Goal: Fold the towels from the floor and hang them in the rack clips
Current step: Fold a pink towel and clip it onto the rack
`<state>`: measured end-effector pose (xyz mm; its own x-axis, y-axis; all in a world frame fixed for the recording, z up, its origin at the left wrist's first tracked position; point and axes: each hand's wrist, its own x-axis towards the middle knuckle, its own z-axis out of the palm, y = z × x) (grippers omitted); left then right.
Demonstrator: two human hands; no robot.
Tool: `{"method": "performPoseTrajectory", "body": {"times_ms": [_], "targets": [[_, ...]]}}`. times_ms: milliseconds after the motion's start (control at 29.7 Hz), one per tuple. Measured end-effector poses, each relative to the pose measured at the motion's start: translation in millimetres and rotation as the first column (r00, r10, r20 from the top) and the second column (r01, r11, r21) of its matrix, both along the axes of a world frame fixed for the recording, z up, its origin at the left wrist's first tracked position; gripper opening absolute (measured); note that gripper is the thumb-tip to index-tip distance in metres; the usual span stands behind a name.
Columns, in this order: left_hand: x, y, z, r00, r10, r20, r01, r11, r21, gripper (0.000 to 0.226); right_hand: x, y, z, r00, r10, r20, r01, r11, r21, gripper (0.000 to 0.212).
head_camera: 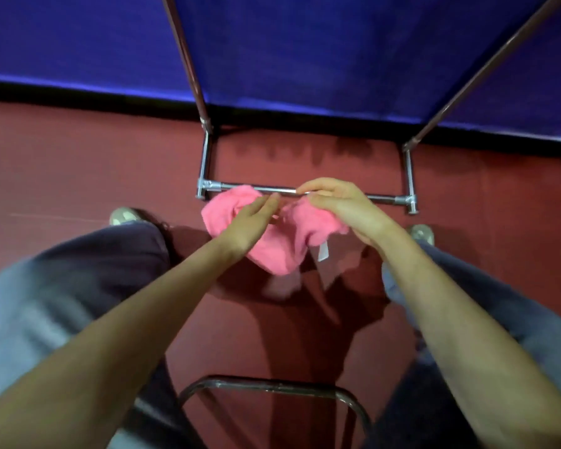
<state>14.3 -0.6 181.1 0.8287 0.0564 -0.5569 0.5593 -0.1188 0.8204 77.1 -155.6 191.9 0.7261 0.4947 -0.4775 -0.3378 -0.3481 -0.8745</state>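
Observation:
A pink towel hangs bunched between my two hands above the red floor, a white tag dangling from its right part. My left hand holds the towel's left part, fingers stretched toward the middle. My right hand pinches the towel's upper edge near the centre, thumb and forefinger together. Just beyond my hands lies the metal rack's base bar. No clips are in view.
The rack's two uprights slant up in front of a blue curtain. My knees and shoes flank the towel. A dark metal chair or stool frame sits below my arms.

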Motion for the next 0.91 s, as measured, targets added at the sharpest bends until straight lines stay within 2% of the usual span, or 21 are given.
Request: {"method": "performPoseTrajectory", "body": {"times_ms": [34,135,202,303,505,640,674,808,909], "targets": [[-7.1,-3.4,27.9,0.996,-0.048,0.071,0.048,0.999,0.0,0.03,-8.0,1.9,30.3,0.998,0.013,0.065,-0.014,1.0,0.013,0.023],[-25.3,-14.7,72.1,0.971,-0.062,0.231,0.061,0.998,0.014,0.034,-23.5,6.6,75.0,0.996,-0.032,0.08,0.025,0.996,0.08,0.025],[-42.6,-21.1,106.1,0.927,-0.048,0.372,0.058,0.998,-0.015,0.029,-39.6,6.5,117.0,0.994,-0.024,0.105,0.013,0.994,0.111,0.022],[-70.5,-29.4,143.5,0.872,-0.021,0.489,0.073,0.994,-0.087,0.022,-62.4,2.1,165.8,0.997,0.019,0.079,-0.032,0.984,0.176,0.02],[-104.0,-31.7,157.8,0.805,-0.015,0.594,0.046,0.998,-0.038,0.053,-85.7,2.2,194.3,0.999,-0.034,0.018,0.028,0.967,0.252,0.017],[-125.9,-33.5,162.0,0.8,-0.044,0.598,-0.027,0.994,0.109,0.081,-109.4,5.7,202.6,0.999,-0.023,-0.041,0.034,0.956,0.293,0.016],[-130.8,-33.3,163.9,0.802,-0.042,0.596,-0.051,0.989,0.138,0.081,-115.7,6.3,203.9,0.998,-0.024,-0.049,0.038,0.952,0.303,0.016],[-140.9,-29.1,163.0,0.778,-0.097,0.621,-0.067,0.97,0.235,0.05,-127.2,7.4,195.5,0.998,-0.042,-0.051,0.056,0.95,0.308,0.018],[-147.4,-23.7,163.5,0.758,-0.138,0.637,-0.032,0.968,0.247,0.031,-134.8,5.9,188.0,0.996,-0.049,-0.072,0.07,0.943,0.327,0.02]]}}
